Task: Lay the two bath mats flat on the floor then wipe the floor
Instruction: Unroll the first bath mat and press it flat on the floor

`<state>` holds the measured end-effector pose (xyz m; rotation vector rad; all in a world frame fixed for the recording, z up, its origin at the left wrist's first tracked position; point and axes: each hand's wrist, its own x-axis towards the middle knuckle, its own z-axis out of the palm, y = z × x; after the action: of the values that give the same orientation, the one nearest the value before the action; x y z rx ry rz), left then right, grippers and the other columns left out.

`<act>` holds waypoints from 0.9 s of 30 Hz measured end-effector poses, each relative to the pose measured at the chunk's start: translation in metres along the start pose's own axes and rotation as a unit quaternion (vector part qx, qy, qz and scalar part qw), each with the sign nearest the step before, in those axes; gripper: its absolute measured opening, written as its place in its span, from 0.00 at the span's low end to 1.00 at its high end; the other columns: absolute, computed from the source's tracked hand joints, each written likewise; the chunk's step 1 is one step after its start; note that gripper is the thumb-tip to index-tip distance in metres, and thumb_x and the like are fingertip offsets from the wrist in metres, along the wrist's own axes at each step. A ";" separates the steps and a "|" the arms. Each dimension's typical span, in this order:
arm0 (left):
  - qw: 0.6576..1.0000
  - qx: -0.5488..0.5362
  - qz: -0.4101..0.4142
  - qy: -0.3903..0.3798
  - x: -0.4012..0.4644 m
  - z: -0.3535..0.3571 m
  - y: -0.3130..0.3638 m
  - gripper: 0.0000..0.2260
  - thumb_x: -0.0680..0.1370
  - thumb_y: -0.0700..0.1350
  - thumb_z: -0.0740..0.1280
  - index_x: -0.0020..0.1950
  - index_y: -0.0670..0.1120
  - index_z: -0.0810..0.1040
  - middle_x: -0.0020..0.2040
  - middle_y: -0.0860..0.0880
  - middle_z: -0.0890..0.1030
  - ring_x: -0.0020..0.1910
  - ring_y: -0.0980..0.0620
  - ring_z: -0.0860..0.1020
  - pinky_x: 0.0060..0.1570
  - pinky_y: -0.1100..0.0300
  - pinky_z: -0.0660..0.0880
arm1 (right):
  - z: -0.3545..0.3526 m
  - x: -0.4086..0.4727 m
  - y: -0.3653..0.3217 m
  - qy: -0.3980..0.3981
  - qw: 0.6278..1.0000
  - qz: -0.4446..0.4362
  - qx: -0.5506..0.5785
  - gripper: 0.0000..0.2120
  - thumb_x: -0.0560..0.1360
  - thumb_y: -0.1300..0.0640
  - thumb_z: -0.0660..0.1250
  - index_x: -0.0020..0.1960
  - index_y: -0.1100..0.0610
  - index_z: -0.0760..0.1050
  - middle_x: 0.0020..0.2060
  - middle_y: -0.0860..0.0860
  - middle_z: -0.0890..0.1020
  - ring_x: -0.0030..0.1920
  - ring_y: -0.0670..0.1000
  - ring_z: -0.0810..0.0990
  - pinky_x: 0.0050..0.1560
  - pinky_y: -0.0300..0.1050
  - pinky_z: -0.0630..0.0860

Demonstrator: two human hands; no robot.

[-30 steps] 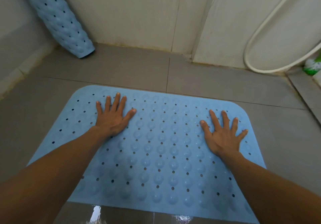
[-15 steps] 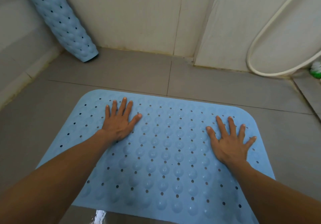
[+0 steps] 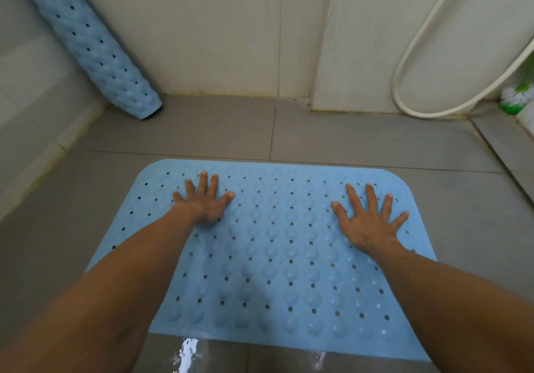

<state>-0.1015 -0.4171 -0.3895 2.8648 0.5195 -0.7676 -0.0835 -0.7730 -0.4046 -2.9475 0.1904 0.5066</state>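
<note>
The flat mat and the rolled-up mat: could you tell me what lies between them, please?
Only bare grey floor tiles separate the flat mat from the rolled mat, in the head view.

The light is soft, dim and even, with a cool grey-blue cast and no hard-edged shadows. Faint, diffuse shadows lie on the bath mat (image 3: 277, 257) just beside the left hand (image 3: 206, 203) and under that forearm, and weaker ones by the right hand (image 3: 367, 222). A bright white glare streak (image 3: 187, 355) shows on the wet floor (image 3: 346, 141) nearer the camera than both hands, with a dimmer one below the right forearm. Small highlights glint on the mat's bumps on the near side of the right hand. Wide-angle distortion bows the wall lines and the hose (image 3: 419, 54) beyond the right hand. The forearms at the lower corners look soft and slightly smeared; the hands are reasonably sharp.
</note>
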 end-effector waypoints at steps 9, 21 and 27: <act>0.983 -0.023 0.124 0.133 -0.006 0.004 -0.085 0.32 0.79 0.65 0.39 0.79 0.51 0.38 0.79 0.50 0.37 0.78 0.48 0.37 0.74 0.44 0.32 | -0.005 -0.039 -0.098 0.039 0.997 -0.058 -0.009 0.32 0.80 0.35 0.40 0.80 0.44 0.37 0.80 0.50 0.35 0.78 0.58 0.32 0.74 0.65 0.31; 0.963 -0.045 0.100 0.245 0.046 -0.002 -0.101 0.32 0.81 0.61 0.40 0.79 0.43 0.45 0.79 0.40 0.45 0.78 0.43 0.43 0.75 0.43 0.36 | 0.040 -0.019 -0.283 0.127 0.979 -0.156 0.040 0.29 0.82 0.39 0.43 0.81 0.47 0.50 0.81 0.53 0.45 0.80 0.53 0.38 0.77 0.60 0.34; 0.964 -0.054 0.134 0.222 0.083 -0.006 -0.093 0.32 0.81 0.61 0.41 0.79 0.44 0.44 0.79 0.41 0.43 0.78 0.44 0.41 0.75 0.42 0.37 | 0.055 0.020 -0.281 0.145 0.980 -0.126 0.055 0.28 0.81 0.38 0.45 0.79 0.46 0.55 0.81 0.53 0.50 0.80 0.53 0.44 0.78 0.59 0.37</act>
<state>-0.0652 -0.3049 -0.4297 2.9131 0.1978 -0.0483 -0.0402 -0.4902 -0.4288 -2.8640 -0.1203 0.0313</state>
